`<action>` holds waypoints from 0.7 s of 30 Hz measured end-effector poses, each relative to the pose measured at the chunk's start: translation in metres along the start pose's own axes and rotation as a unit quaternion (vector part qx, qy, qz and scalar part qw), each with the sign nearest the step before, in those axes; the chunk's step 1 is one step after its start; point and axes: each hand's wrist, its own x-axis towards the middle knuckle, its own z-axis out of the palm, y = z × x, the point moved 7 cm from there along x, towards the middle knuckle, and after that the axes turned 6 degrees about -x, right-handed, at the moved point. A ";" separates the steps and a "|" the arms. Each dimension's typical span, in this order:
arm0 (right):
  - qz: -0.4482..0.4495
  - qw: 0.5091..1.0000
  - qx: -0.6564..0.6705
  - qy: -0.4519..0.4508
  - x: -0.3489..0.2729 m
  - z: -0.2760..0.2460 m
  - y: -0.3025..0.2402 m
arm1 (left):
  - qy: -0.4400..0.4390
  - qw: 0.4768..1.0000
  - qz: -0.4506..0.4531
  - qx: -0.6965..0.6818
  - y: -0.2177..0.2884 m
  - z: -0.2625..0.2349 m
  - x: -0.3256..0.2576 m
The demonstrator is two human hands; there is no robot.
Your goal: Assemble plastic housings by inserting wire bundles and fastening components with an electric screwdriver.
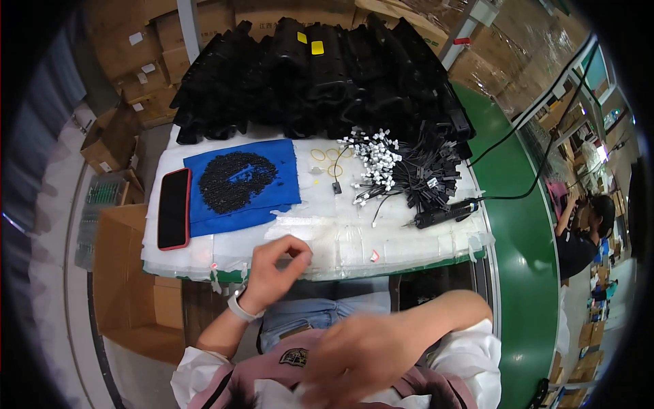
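Note:
My left hand is at the table's front edge, a white band on its wrist. Its fingers curl round toward the thumb, and I see nothing between them. My right hand is in front of my chest, smeared by motion, so its fingers cannot be read. Beyond the left hand, a heap of small black parts lies on a blue cloth. To the right is a bundle of black cables with white connectors. A black electric screwdriver lies in front of it. A lone short cable lies mid-table.
A red-edged phone lies at the table's left. Several thin yellowish rings are near the middle. Black moulded housings are piled along the back. An open cardboard box stands at the left, and a person is far right.

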 end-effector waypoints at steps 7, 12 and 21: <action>-0.092 0.979 0.176 -0.042 0.058 0.018 -0.022 | 0.000 1.000 0.026 0.007 0.026 -0.033 0.010; 0.022 0.965 0.246 -0.085 0.064 0.036 -0.017 | -0.009 1.000 -0.010 -0.001 0.028 -0.051 0.018; -0.135 0.900 -0.415 0.009 0.077 0.051 -0.049 | 0.019 0.998 -0.045 0.028 0.027 -0.124 0.071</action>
